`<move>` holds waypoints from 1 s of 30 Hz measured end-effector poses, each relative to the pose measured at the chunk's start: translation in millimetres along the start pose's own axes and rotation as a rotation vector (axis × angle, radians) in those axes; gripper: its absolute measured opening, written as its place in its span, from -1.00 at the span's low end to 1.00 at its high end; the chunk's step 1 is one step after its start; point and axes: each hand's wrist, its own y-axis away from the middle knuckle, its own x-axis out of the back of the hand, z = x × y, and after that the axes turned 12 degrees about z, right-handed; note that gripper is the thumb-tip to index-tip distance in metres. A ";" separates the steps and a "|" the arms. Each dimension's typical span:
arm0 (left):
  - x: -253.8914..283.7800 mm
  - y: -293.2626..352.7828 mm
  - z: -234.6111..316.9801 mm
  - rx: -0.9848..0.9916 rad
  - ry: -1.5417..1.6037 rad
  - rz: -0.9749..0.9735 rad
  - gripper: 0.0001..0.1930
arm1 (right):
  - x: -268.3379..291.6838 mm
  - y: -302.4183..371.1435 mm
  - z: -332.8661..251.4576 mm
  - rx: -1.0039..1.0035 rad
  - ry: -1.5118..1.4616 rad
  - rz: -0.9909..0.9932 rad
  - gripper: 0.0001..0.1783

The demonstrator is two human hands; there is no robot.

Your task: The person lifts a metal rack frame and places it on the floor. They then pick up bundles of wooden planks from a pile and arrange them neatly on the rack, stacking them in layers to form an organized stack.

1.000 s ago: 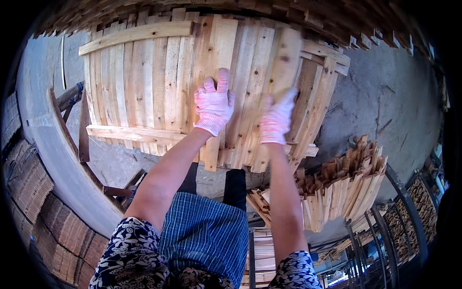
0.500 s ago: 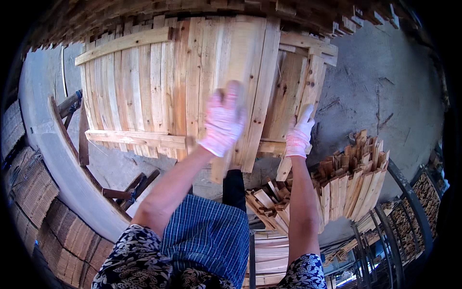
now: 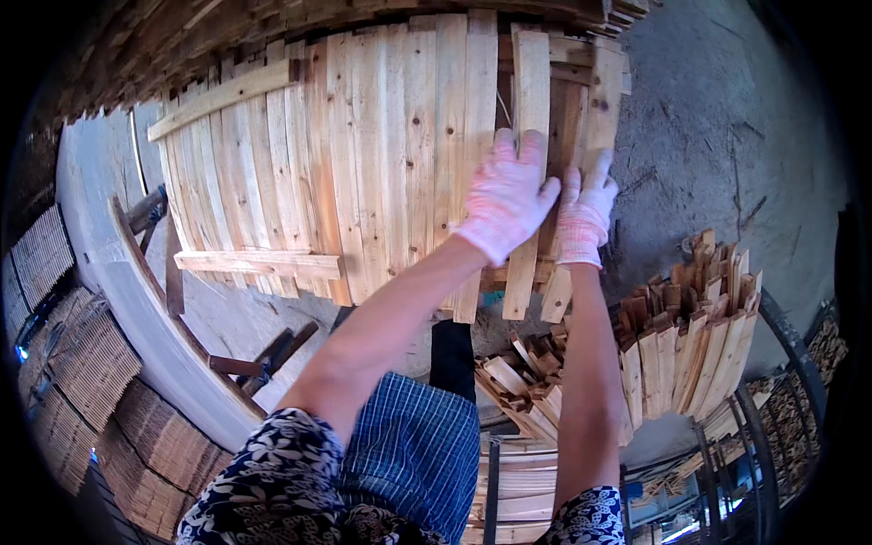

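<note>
Slats lie side by side in a wide wooden panel (image 3: 368, 154). My left hand (image 3: 509, 200), in a pink-and-white glove, rests with fingers stretched out on a loose wooden slat (image 3: 531, 86). This slat lies at the panel's right part, with a narrow gap to the row on its left. My right hand (image 3: 584, 222), gloved alike, lies with fingers apart over the end slat (image 3: 604, 95) at the right edge. Between these two slats a darker board shows from beneath. The undersides of both hands are hidden.
Crosspieces (image 3: 259, 263) lie on the panel's left part. Stacked timber (image 3: 272, 23) borders the far side. Bundled upright slats (image 3: 686, 350) stand at the near right, by a dark metal frame (image 3: 790, 354). Slatted stacks (image 3: 73, 354) line the left.
My left hand has moved right with a slat, from above the row into the gap near the right end. My right hand stays at the end slat. The view has shifted slightly.
</note>
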 end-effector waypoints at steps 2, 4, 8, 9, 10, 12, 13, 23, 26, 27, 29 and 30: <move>20.8 4.7 -17.3 -0.117 0.018 0.085 -0.41 | -6.1 9.5 -31.4 -0.008 -0.074 -0.106 -0.29; 30.9 -7.1 -7.1 -0.284 0.114 0.131 -0.55 | -38.7 24.9 -49.7 -0.029 -0.085 -0.201 -0.29; 0.0 -66.7 48.6 -0.567 0.083 0.030 -0.53 | -36.5 20.7 -68.4 -0.015 -0.060 -0.359 -0.34; -17.2 -88.5 61.4 -0.622 -0.070 -0.014 -0.52 | -24.7 18.6 -68.5 -0.001 -0.045 -0.403 -0.35; -34.3 -119.1 58.7 -0.698 -0.201 0.057 -0.50 | -10.4 15.0 -73.5 0.021 -0.030 -0.440 -0.36; -62.3 -166.1 47.6 -0.746 -0.275 -0.005 -0.46 | 39.2 45.5 -56.6 -0.065 -0.161 -0.165 -0.34; -70.0 -187.9 29.0 -0.732 -0.294 -0.043 -0.44 | 56.5 71.4 -33.5 -0.044 -0.188 -0.029 -0.35; -116.3 -290.0 -13.1 -0.733 -0.723 -0.056 -0.24 | 248.8 426.7 204.3 -1.556 -0.350 0.430 -0.32; -107.8 -201.9 57.2 -0.674 -0.917 -0.118 -0.21 | 230.6 457.3 230.2 -1.968 -0.690 0.616 -0.08; -110.6 -161.8 86.4 -0.784 -0.973 -0.062 -0.16 | 204.4 487.9 246.3 -1.966 -0.958 0.699 -0.05; -109.1 -77.0 118.3 -1.085 -0.585 -0.119 -0.21 | 178.8 493.8 255.5 -1.962 -1.131 0.817 0.02; -108.7 -29.1 118.0 -1.074 -0.320 -0.268 -0.23 | 175.6 468.6 246.5 -1.984 -1.028 0.837 0.05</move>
